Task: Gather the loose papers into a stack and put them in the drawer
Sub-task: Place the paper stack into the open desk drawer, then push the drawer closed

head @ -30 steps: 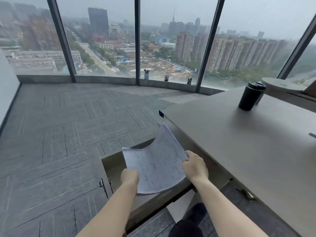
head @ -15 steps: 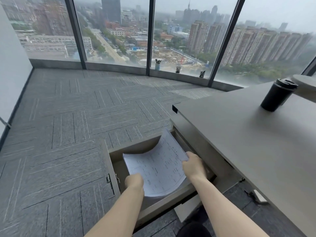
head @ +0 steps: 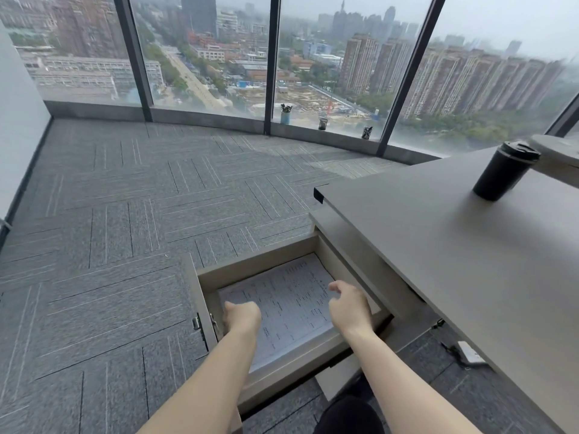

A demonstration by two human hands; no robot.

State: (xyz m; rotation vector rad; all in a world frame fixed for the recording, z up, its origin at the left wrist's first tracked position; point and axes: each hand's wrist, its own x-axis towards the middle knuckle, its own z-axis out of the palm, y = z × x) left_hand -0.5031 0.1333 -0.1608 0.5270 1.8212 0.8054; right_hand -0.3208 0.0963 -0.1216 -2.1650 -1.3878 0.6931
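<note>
Printed sheet in the drawer, its text too small to read

The only writing in view is on the top sheet of the stack of papers (head: pixel 291 303), which lies flat in the open drawer (head: pixel 250 266) at about 6 o'clock in the head view: rows of small dark print, seemingly set out like a form or table, with a short heading near its far edge, but no word, number or letter can be made out. The black cup (head: pixel 504 172) on the desk (head: pixel 438 245) at 2 o'clock shows no label or brand, and the three small pots (head: pixel 322 123) on the window ledge at 12 o'clock bear nothing readable.
</note>
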